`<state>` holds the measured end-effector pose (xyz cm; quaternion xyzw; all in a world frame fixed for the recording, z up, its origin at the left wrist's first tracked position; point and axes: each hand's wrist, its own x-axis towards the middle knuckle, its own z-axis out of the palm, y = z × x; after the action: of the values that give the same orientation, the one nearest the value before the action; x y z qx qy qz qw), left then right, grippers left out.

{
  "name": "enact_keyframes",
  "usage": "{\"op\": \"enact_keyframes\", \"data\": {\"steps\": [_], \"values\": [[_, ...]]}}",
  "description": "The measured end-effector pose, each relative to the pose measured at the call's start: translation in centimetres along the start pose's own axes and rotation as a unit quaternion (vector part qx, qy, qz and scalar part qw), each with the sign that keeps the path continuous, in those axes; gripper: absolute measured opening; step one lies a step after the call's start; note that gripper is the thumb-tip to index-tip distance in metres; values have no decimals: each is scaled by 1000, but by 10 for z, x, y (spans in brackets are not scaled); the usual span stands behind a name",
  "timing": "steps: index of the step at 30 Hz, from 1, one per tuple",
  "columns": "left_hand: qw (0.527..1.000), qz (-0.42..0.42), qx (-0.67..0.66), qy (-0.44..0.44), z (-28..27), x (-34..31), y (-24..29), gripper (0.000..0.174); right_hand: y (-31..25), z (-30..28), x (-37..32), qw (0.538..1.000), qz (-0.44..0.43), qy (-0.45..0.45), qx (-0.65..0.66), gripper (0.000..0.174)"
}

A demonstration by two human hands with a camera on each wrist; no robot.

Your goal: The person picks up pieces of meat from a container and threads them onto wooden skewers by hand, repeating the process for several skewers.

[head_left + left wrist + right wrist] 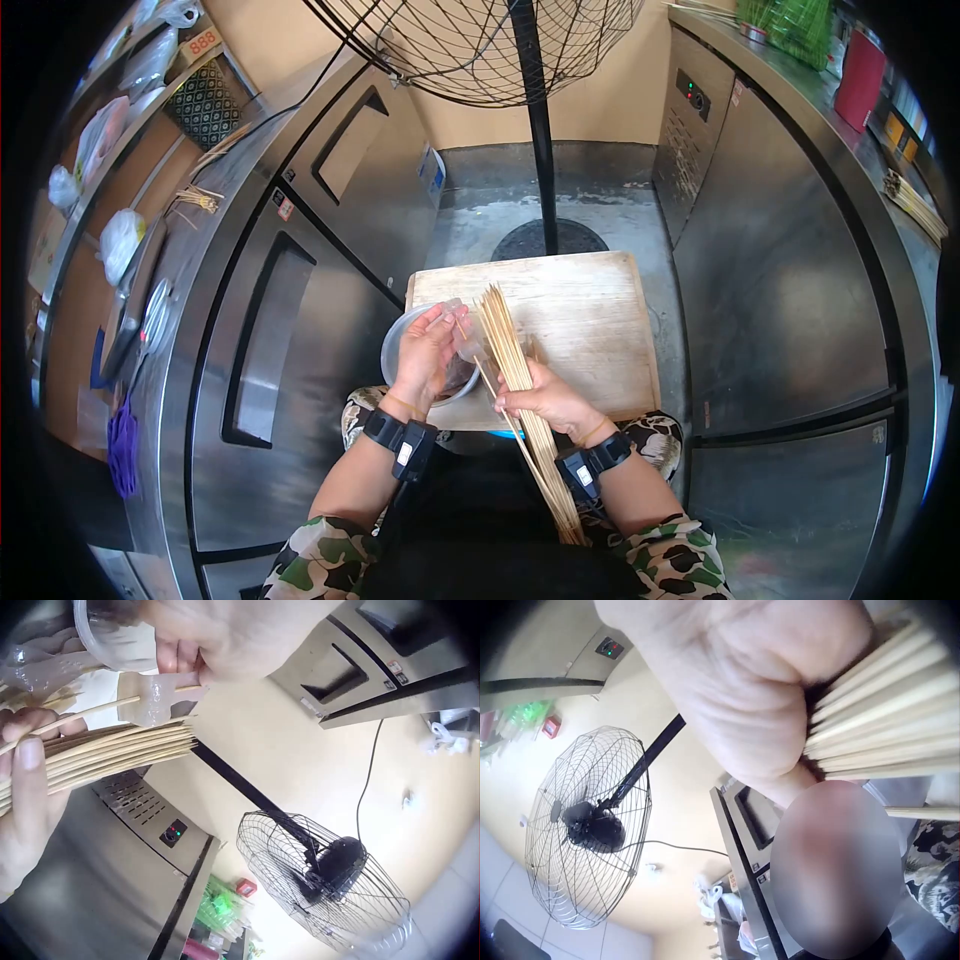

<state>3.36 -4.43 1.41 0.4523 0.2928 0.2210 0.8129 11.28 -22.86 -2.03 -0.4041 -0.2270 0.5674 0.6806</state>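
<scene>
My left hand (424, 355), above a clear plastic bowl (391, 352), pinches a translucent pale slice of food (154, 697). A single bamboo skewer (94, 716) runs through that slice, as the left wrist view shows. Near its other end, the thumb and fingers of my right hand (552, 400) hold the skewer. That same hand also grips a thick bundle of bamboo skewers (512, 355), their pointed ends toward the fan. More pale slices (45, 664) show behind the skewers in the left wrist view. Part of the bowl is hidden under my left hand.
A pale wooden board (590, 320) lies in front of me, with the bowl at its left. Beyond it stands a black fan (540, 130). Steel cabinets (790, 250) line both sides. Loose skewers (200, 198) lie on the left counter.
</scene>
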Motion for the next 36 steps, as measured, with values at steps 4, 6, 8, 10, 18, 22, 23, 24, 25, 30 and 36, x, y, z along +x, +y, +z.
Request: {"op": "enact_keyframes", "data": {"steps": [4,6,8,10,18,22,23,24,25,30,36], "values": [[1000,18,22,-13,3,-3,5,16,1,0,0,1000,-2,2,1,31],[999,37,23,5,3,-5,2,16,0,0,1,1000,-5,3,0,31],[997,70,39,14,2,-6,-6,16,0,0,0,1000,-10,1,-3,31],[991,116,69,16,2,-7,-17,15,1,-1,1,1000,-12,5,-2,31],[998,60,-11,3,28,-40,-18,34,-1,0,-1,999,-16,30,18,24],[994,69,79,-25,12,-35,-26,41,-1,-2,0,999,-21,37,23,26],[992,68,98,-29,7,-33,-28,42,0,-3,0,999,-24,35,26,27],[979,110,165,-37,6,-35,-29,43,-1,-3,0,999,-23,42,25,28],[960,152,231,-46,5,-37,-30,44,-2,-2,-1,998,-22,49,24,29],[785,282,542,-103,14,-60,-28,45,2,-6,0,996,-46,75,-16,29],[773,210,578,-157,5,-59,-26,37,8,-12,3,990,-40,88,-100,43]]}}
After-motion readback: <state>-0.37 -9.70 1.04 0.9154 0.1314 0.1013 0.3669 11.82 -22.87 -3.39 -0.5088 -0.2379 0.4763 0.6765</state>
